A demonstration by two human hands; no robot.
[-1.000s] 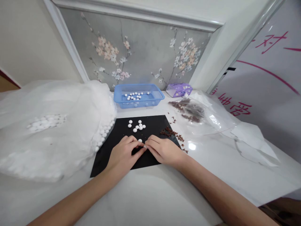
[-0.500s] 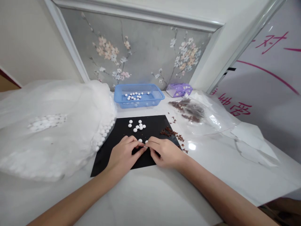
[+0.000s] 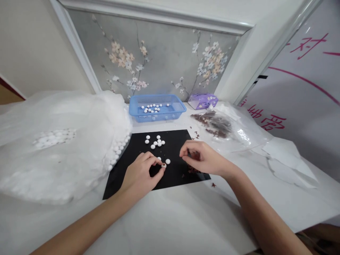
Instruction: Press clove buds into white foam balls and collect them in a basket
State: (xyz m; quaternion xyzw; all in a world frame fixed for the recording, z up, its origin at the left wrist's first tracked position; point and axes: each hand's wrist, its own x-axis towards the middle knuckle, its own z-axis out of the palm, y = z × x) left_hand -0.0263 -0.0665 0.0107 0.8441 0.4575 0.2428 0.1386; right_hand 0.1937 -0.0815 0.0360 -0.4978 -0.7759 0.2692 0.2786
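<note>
Between the thumb and forefinger of my left hand point(image 3: 142, 171) is a small white ball point(image 3: 164, 165) with a brown star-shaped piece on top. Just beyond it, two more loose white balls lie on the black mat; one, a white ball point(image 3: 168, 161), is to its right. My right hand point(image 3: 203, 156) hovers at the mat's right side, its fingers curved and thumb apart. Beneath and partly hidden by it lies a pile of small brown star-shaped pieces point(image 3: 193, 170). Several white balls point(image 3: 159, 144) form a loose group farther back on the black mat point(image 3: 124, 180).
A blue basket point(image 3: 157, 115) holding several white balls stands at the back, beside a purple tissue pack point(image 3: 202, 102). A big translucent bag point(image 3: 66, 166) of white balls fills the left. On the right lies a clear plastic bag point(image 3: 225, 134) with brown pieces inside.
My right hand has left the ball and moved right, over the brown pieces, which lie shifted toward me. My left hand stays in place with the ball, whose brown piece now shows.
</note>
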